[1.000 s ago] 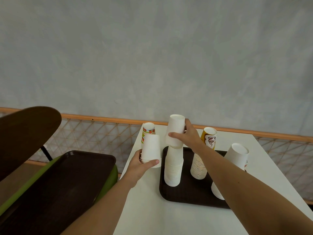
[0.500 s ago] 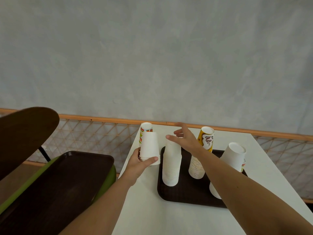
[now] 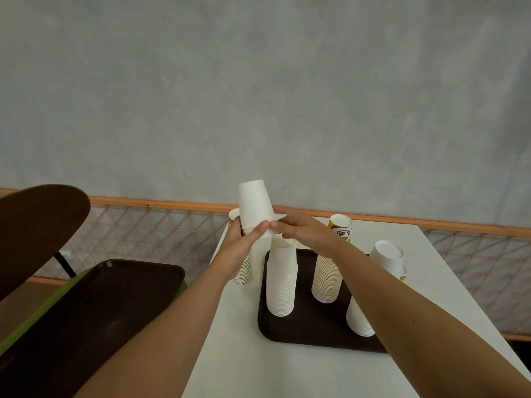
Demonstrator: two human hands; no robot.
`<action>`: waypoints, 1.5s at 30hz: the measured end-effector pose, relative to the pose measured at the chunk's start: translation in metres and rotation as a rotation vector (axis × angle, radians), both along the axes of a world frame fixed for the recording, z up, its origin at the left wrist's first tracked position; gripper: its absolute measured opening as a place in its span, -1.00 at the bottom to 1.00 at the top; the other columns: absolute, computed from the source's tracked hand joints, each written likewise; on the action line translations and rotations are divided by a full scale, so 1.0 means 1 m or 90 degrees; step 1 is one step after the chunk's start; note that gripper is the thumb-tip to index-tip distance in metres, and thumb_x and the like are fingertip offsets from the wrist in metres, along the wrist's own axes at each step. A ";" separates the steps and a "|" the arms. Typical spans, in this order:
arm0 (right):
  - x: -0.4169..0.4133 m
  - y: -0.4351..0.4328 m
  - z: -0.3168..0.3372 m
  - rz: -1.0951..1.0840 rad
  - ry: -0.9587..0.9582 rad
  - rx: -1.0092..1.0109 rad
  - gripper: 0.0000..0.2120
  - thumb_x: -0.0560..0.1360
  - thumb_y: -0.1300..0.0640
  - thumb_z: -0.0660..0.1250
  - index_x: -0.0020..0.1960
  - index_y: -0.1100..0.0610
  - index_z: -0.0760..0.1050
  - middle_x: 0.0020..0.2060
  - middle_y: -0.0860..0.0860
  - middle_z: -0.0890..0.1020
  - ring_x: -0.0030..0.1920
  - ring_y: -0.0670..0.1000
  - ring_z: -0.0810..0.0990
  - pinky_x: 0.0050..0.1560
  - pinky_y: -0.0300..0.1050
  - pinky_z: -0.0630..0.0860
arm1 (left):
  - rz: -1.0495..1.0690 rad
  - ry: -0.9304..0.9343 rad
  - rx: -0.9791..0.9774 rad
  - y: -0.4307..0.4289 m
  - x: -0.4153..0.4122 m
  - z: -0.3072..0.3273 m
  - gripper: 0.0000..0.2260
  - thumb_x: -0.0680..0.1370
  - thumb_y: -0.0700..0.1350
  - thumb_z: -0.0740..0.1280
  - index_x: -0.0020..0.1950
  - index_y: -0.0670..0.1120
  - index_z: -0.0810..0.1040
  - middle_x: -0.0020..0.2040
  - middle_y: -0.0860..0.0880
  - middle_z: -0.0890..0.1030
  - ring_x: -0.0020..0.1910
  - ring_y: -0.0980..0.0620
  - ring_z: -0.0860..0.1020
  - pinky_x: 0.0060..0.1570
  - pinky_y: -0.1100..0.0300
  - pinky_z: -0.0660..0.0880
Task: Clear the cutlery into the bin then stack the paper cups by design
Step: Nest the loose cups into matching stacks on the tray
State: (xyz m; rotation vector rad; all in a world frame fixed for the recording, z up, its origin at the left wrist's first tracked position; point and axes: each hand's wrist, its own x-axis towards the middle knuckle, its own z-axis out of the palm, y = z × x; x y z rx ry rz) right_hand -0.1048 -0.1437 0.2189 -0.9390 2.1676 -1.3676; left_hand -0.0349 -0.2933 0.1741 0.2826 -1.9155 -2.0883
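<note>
Two bare hands meet above a tall stack of plain white paper cups (image 3: 281,282) standing on a dark brown tray (image 3: 304,328) on the white bench (image 3: 287,372). The left hand (image 3: 240,248) grips an upturned white paper cup (image 3: 255,209); the right hand (image 3: 298,225) touches its rim, fingers loosely curled. Held tilted, it could knock the stack over. Half a second ago the cup was lower, left of the stack, and the right hand hovered open.

A grey plaster wall (image 3: 287,96) rises behind an orange-railed lattice fence (image 3: 161,225).
</note>
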 end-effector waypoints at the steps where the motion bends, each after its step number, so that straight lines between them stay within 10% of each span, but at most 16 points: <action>1: -0.001 0.003 0.001 0.003 -0.005 -0.016 -0.52 0.52 -0.02 0.31 0.41 -0.06 0.31 0.13 0.06 0.60 0.11 -0.03 0.56 0.15 -0.13 0.49 | -0.007 -0.006 -0.007 0.002 -0.004 0.003 -0.48 0.36 0.14 0.46 0.25 0.04 0.42 0.16 0.00 0.60 0.18 0.01 0.56 0.22 0.06 0.47; 6: -0.008 0.018 0.002 -0.013 -0.003 -0.054 -0.43 0.48 0.12 0.38 0.43 -0.02 0.25 0.13 -0.03 0.57 0.05 -0.15 0.58 -0.09 -0.42 0.52 | -0.067 -0.032 -0.051 0.015 -0.019 0.014 -0.40 0.36 0.14 0.44 0.34 0.05 0.35 0.24 0.01 0.55 0.26 0.01 0.50 0.31 0.03 0.40; 16: -0.015 0.029 -0.029 -0.082 0.059 0.040 -0.26 0.46 0.17 0.41 0.50 0.01 0.07 0.35 0.04 0.43 0.31 0.03 0.42 0.23 -0.16 0.35 | -0.074 -0.110 -0.173 0.027 -0.030 -0.003 -0.40 0.48 -0.05 0.40 0.46 0.01 0.22 0.31 0.04 0.43 0.30 0.03 0.39 0.24 0.14 0.36; 25: -0.026 0.037 -0.029 -0.085 -0.006 0.071 -0.38 0.49 0.39 0.22 0.46 -0.04 0.21 0.32 0.08 0.42 0.22 0.00 0.43 0.07 -0.22 0.41 | -0.059 -0.144 -0.063 0.022 -0.026 -0.017 -0.41 0.44 -0.15 0.22 0.49 -0.04 0.24 0.44 -0.02 0.33 0.45 -0.04 0.24 0.40 0.05 0.20; 36: -0.028 0.014 0.012 -0.136 0.103 -0.059 -0.71 0.50 0.23 0.32 0.21 0.05 0.46 -0.04 0.07 0.56 -0.18 -0.11 0.53 -0.17 -0.26 0.48 | 0.230 -0.063 0.034 -0.012 -0.009 -0.019 -0.82 0.55 -0.02 0.25 -0.02 -0.10 0.54 -0.14 -0.05 0.56 -0.09 -0.03 0.52 -0.02 0.07 0.44; 45: 0.006 -0.056 0.018 -0.112 0.144 -0.062 -0.56 0.46 0.16 0.38 0.31 0.06 0.38 0.19 0.08 0.43 0.10 -0.04 0.46 0.03 -0.22 0.39 | 0.274 -0.049 -0.046 -0.054 0.008 -0.034 -0.90 0.56 -0.16 0.25 -0.13 -0.03 0.50 -0.19 0.00 0.52 -0.21 0.05 0.48 -0.20 0.21 0.42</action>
